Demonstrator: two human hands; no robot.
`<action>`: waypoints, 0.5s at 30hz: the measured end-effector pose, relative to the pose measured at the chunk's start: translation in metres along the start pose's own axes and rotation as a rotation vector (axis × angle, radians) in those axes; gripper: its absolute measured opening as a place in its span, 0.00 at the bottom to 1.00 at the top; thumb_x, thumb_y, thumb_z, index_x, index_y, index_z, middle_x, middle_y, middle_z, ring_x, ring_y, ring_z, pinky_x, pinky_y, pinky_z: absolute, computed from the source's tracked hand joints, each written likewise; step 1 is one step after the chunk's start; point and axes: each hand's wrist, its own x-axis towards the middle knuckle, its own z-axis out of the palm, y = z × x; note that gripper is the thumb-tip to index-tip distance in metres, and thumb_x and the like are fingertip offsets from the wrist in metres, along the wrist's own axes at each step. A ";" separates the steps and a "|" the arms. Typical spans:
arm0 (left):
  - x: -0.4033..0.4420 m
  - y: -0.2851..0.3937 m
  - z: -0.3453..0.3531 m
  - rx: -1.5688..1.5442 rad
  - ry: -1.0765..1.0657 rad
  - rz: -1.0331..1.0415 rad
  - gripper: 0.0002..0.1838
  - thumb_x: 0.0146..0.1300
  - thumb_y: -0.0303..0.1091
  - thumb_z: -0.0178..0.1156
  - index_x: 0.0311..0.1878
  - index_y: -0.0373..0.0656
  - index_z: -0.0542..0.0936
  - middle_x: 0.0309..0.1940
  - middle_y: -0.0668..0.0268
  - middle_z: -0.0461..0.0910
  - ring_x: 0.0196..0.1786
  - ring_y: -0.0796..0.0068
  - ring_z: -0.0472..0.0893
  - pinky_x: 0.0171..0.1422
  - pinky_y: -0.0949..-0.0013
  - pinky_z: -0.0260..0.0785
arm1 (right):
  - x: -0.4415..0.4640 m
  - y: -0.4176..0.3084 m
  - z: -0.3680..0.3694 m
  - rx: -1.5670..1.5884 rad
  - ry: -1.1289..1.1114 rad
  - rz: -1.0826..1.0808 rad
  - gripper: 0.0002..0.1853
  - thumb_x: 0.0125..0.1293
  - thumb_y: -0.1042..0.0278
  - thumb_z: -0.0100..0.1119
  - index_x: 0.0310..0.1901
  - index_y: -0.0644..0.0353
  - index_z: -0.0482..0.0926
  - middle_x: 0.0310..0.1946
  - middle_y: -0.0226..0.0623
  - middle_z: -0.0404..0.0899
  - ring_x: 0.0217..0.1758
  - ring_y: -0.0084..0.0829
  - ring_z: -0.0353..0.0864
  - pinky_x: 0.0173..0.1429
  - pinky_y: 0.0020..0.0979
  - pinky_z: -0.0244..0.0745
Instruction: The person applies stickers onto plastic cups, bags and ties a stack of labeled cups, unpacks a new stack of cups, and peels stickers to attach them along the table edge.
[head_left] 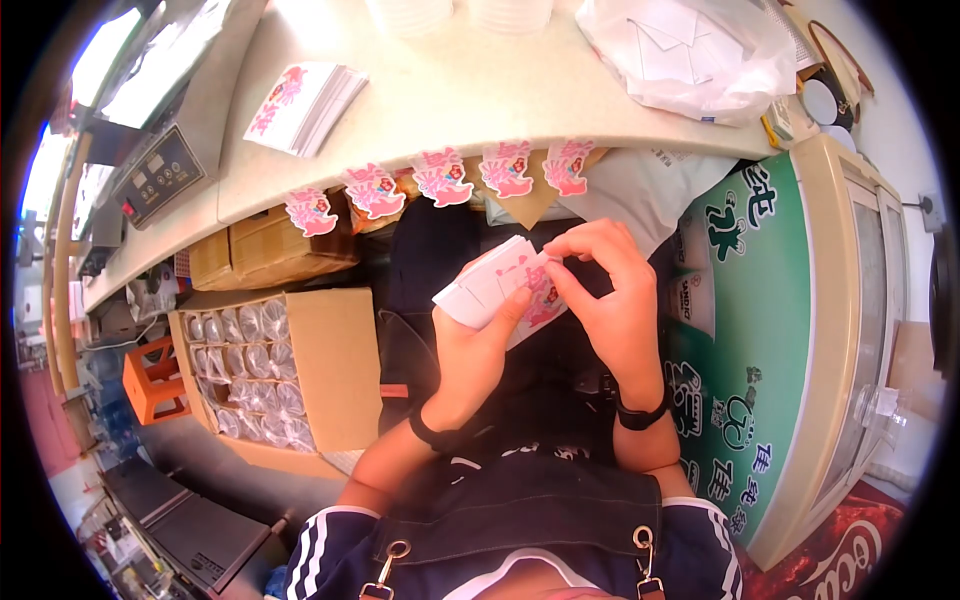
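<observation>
My left hand [472,360] is closed around a small stack of white sticker sheets [470,300], thumb lying across the top. On the uppermost sheet a pink printed sticker [541,300] shows at the right side. My right hand [615,295] pinches the upper right edge of that sheet between thumb and forefinger; whether it has the sticker or its backing cannot be made out. Beyond my hands, several pink cut-out stickers hang in a row from the counter's front edge, among them a middle one [442,178] and a far-left one [311,212].
Another stack of printed sheets [305,108] lies on the counter [430,85]. A plastic bag [690,60] of white paper sits at the back right. To my left is an open carton [335,370] of wrapped cups; a green-sided freezer [760,350] stands to my right.
</observation>
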 end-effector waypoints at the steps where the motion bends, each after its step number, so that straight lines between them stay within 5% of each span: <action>1: 0.000 0.000 0.000 0.012 0.004 -0.007 0.18 0.63 0.23 0.66 0.56 0.33 0.78 0.46 0.62 0.84 0.48 0.77 0.82 0.54 0.72 0.73 | 0.000 0.002 -0.001 -0.023 -0.012 -0.018 0.08 0.51 0.80 0.67 0.34 0.62 0.80 0.34 0.34 0.80 0.39 0.31 0.76 0.44 0.30 0.71; 15: -0.002 -0.002 0.000 -0.015 -0.004 -0.009 0.19 0.62 0.23 0.66 0.56 0.33 0.78 0.46 0.63 0.84 0.47 0.77 0.82 0.53 0.73 0.73 | -0.002 0.009 -0.004 0.049 -0.119 0.037 0.06 0.54 0.78 0.65 0.34 0.61 0.78 0.31 0.33 0.78 0.39 0.31 0.76 0.43 0.30 0.70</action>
